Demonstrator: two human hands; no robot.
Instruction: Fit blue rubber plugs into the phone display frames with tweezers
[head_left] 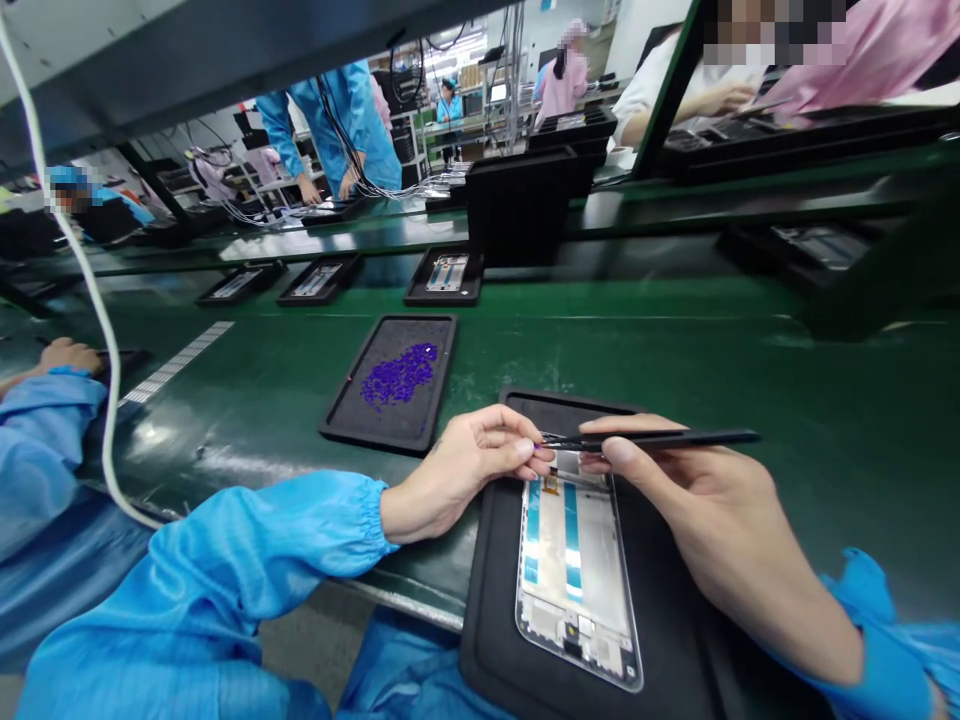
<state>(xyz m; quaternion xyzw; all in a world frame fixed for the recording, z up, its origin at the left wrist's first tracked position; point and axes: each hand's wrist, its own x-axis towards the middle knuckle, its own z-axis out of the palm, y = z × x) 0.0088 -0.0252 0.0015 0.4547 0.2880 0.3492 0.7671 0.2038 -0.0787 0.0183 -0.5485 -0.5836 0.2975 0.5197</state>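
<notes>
My right hand (679,490) is closed round black tweezers (675,438), their tips pointing left. Those tips meet the pinched fingertips of my left hand (480,465), where a tiny purple piece (537,446) shows; the rest of it is hidden by the fingers. Both hands hover over the top end of a phone frame (592,560), silvery with blue strips, lying in a black foam tray (495,610). Beyond my left hand lies another black tray (352,415) with a heap of small purple pieces (401,376) in it.
Several black trays with phone frames, one being this tray (444,275), line the back of the green bench (300,340). A white cable (101,330) hangs at the left. A co-worker's hand (69,355) rests on the bench at far left. Other people work across the bench.
</notes>
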